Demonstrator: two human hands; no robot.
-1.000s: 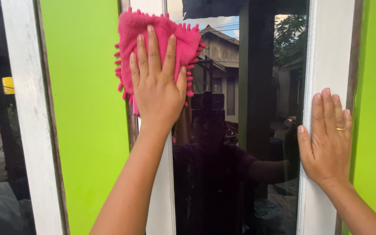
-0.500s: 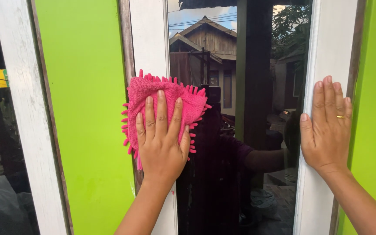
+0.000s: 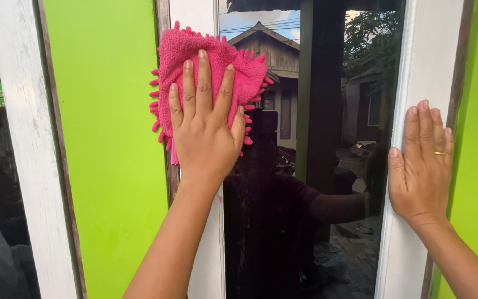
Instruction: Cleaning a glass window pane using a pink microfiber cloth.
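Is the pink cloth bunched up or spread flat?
Spread flat: the cloth lies open under the left hand, its fringed edges showing around the straight fingers, against frame and glass.

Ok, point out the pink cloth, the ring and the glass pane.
pink cloth (image 3: 179, 55), head view, upper left part.
ring (image 3: 440, 153), head view, gold band.
glass pane (image 3: 283, 232), head view, lower dark part.

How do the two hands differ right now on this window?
The left hand presses a pink cloth flat over the inner white frame strip and glass edge; the right hand is bare on the right white frame. The left hand sits higher than the right hand. Only the right hand wears a gold ring. Both lie flat, fingers up.
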